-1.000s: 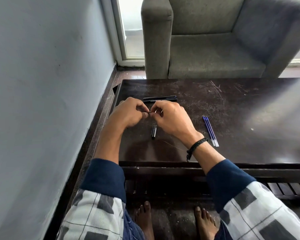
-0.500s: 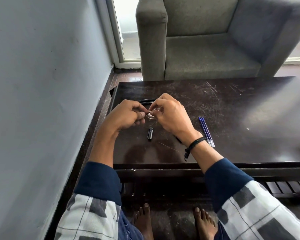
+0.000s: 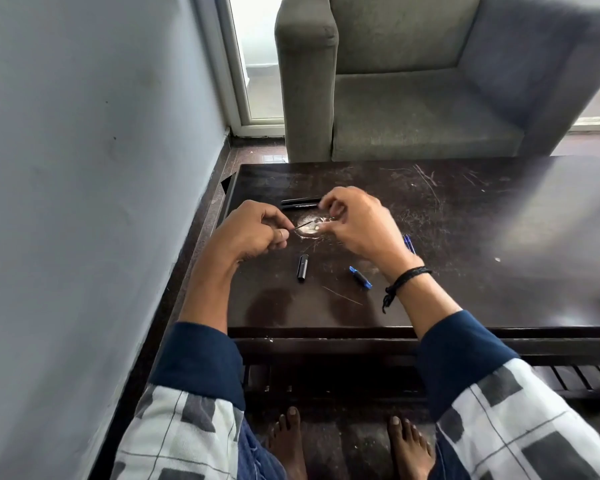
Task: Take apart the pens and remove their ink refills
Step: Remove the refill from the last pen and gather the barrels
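Refill [image 3: 304, 225] between left fingertips [image 3: 282, 233] and right fingertips [image 3: 328, 227]

Table [image 3: 465, 237]: pens [image 3: 300, 203] far left; cap [image 3: 302, 268] nearer; small part [image 3: 360, 277] right of cap; refills [image 3: 408, 242] further right. Armchair [image 3: 413, 116] behind table.

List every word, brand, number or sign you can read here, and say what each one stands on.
White print along the nearer black pen: there, but too small and blurred to read.
Black cap, blue pen piece, blue refills: no print shows.
Nothing else in view carries any text, so no text here can be read.
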Action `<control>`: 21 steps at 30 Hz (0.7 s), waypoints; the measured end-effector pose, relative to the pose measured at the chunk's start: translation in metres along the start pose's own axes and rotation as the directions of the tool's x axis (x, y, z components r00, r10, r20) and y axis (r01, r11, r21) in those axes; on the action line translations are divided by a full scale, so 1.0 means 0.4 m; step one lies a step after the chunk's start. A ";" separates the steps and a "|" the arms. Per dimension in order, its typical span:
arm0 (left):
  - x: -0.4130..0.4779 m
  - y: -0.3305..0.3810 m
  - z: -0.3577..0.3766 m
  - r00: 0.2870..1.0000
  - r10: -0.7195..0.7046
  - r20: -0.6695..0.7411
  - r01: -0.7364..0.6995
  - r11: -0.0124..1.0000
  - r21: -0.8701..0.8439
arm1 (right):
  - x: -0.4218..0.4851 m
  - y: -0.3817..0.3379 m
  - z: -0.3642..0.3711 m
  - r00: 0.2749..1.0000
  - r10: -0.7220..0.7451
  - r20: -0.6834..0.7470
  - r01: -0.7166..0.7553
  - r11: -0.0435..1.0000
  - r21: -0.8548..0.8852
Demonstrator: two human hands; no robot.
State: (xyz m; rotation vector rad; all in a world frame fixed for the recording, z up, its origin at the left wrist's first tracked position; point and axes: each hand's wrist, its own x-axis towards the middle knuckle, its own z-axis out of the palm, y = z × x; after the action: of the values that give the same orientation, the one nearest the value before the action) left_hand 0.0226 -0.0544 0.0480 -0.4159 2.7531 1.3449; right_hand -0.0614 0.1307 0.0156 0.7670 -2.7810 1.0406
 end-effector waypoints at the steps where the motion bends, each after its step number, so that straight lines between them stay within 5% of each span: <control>1: -0.001 -0.002 -0.002 1.000 -0.003 -0.007 0.003 1.000 -0.005 | 0.003 0.016 -0.012 0.997 0.073 0.015 -0.072 0.996 -0.056; 5: 0.000 -0.005 -0.001 1.000 -0.002 -0.021 0.002 1.000 -0.023 | -0.003 0.060 -0.041 0.909 0.372 0.189 -0.305 0.901 -0.309; 10: -0.002 0.001 0.005 1.000 0.002 -0.011 -0.002 0.999 -0.037 | -0.016 0.043 -0.014 0.846 0.434 0.310 -0.266 0.847 -0.460; 18: -0.002 0.000 0.004 1.000 0.006 -0.005 -0.006 1.000 -0.025 | -0.019 0.030 0.004 0.830 0.404 0.384 -0.199 0.858 -0.473; 21: -0.004 0.003 0.005 1.000 0.009 0.013 -0.009 0.999 -0.031 | -0.002 0.045 -0.002 0.858 0.411 0.308 -0.332 0.901 -0.279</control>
State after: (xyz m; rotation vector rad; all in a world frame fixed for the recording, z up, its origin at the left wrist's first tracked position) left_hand 0.0237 -0.0516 0.0480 -0.3950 2.7303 1.3883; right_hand -0.0695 0.1429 0.0053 0.4284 -3.3892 0.6627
